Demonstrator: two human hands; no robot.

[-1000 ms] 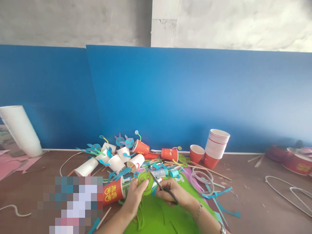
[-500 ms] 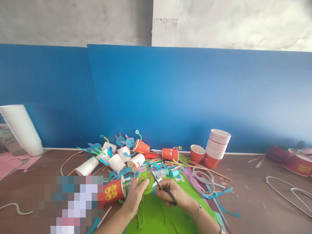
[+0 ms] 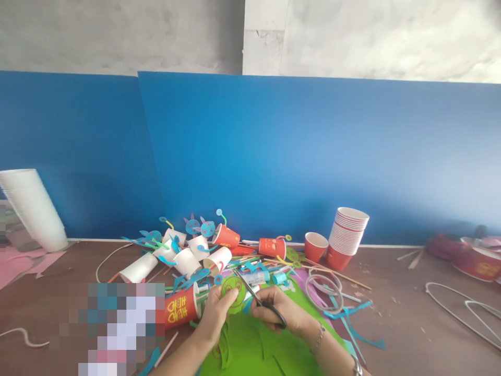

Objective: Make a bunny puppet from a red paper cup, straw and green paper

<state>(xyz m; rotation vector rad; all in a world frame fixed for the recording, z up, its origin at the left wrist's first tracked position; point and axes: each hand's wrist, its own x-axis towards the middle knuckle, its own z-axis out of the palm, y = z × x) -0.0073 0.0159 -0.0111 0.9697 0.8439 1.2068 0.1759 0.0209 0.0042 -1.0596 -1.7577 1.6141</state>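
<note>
Between the thumb and fingers of my left hand is a round green paper face with drawn eyes and a smile. My right hand grips black-handled scissors, their blades pointing up and left along the right edge of the face. Whether the blades touch the paper I cannot tell. Below both hands lie green paper sheets with cut pieces and strips on top. Close to my left hand, a red paper cup with gold characters rests on its side. A glue stick lies behind the scissors.
White cups with blue paper cutouts lie heaped at the back. A red cup stack stands right of a single red cup. Coiled white tubing sits right of my hands. A white cup stack leans at far left.
The green face has turned slightly in my left hand, and its lower edge looks rounder. The scissors stay beside it with little movement. The whole view has shifted slightly.
</note>
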